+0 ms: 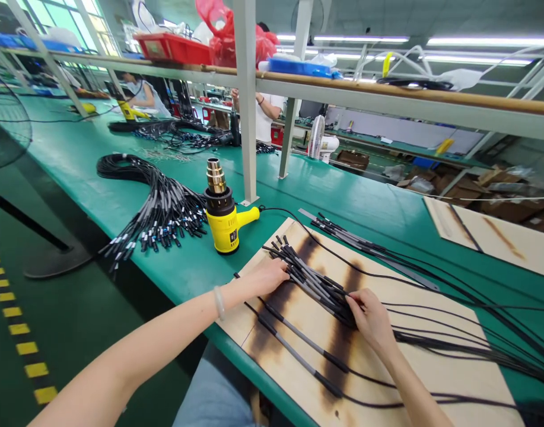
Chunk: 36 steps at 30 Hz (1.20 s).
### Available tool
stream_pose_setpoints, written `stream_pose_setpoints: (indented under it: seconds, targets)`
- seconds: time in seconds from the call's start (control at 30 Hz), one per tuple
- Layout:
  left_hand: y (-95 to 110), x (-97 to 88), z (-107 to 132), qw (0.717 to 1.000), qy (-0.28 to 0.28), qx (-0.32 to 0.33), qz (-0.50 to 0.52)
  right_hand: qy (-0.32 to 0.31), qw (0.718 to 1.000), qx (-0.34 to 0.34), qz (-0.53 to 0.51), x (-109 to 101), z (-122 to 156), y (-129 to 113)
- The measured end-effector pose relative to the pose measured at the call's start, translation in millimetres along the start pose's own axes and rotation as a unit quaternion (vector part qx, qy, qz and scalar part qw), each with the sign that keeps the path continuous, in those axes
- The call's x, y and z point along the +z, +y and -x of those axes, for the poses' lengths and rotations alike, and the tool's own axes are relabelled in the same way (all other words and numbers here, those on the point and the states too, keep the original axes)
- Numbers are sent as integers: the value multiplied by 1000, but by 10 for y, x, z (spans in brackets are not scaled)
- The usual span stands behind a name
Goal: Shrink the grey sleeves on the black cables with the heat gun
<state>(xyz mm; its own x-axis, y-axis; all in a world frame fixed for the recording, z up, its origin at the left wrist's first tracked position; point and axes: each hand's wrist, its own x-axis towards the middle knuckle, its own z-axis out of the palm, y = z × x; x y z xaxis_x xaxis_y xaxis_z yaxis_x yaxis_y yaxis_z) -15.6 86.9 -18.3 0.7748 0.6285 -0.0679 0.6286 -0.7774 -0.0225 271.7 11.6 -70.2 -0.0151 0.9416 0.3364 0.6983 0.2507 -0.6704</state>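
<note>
A bundle of black cables [314, 283] with grey sleeves lies across a scorched wooden board [441, 367]. At the bundle's tipped ends, my left hand [272, 276] is closed on cables; its fingertips are partly hidden. My right hand [369, 314] pinches cables farther along the same bundle, thumb against fingers. Nearer to me, two separate sleeved cables [293, 354] lie side by side on the board. A yellow heat gun [226, 222] stands nozzle up on the green table, beyond my left hand.
Another cable group [356, 237] lies beside a metal ruler [414, 276] behind the board. A large cable coil [153, 190] rests at left. A shelf post [246, 107] rises behind the heat gun, whose cord crosses the board. Two people work farther back.
</note>
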Motion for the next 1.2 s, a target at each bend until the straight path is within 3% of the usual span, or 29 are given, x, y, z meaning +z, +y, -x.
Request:
stream_pose_setpoints:
  seconds: [0.1,0.2,0.3,0.4,0.53,0.63,0.7,0.9,1.07,1.2]
  targets:
    - [-74,75,-94,1000,17,-4,7,-56,994,29,-91,-134,84,-130]
    - [-118,148,-188,999,43,-10,22,-140,955,140,-219,-96,289,-212]
    - [-108,154,-250,999,38,-17,24,-117,918,248,-286,117,396,-265]
    - [-74,93,-245,999,27,-31,34,-62,921,269,-277,288,313,-338]
    - [-82,12,-165,992,61,-68,82,19,950,211,-229,269,211,-432]
    - [-137,1,-119,980,132,-96,117,75,957,158,-233,179,338,-429]
    - [-183,6,-100,975,158,-96,122,66,964,130,-223,128,473,-394]
    - [-338,-7,102,986,106,-45,121,-72,987,42,-136,42,665,-290]
    - [-426,-85,423,988,21,-29,148,-64,994,-33,-82,97,632,-249]
    - [-398,-174,585,995,7,-26,92,-35,993,-99,-63,163,601,-293]
